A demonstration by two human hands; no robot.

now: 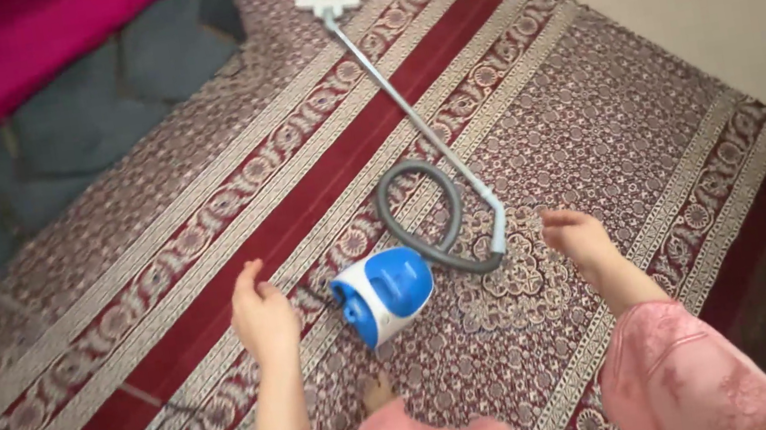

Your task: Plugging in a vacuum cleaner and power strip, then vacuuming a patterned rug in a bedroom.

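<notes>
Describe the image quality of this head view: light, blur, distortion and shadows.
Head view: soft, even indoor light with no glare on the vacuum cleaner; the wide lens bends the carpet stripes outward; the frame is slightly soft overall, more so at the left edge near the pink cover; the left hand and right hand cast only faint shadows; the bottom right corner falls dark.

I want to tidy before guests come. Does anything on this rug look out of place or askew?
Only the vacuum cleaner stands out: it lies on the patterned rug, its hose looped and its wand stretched slantwise across the stripes. Both hands hover empty beside it. Nothing looks spilled or damaged.
</notes>
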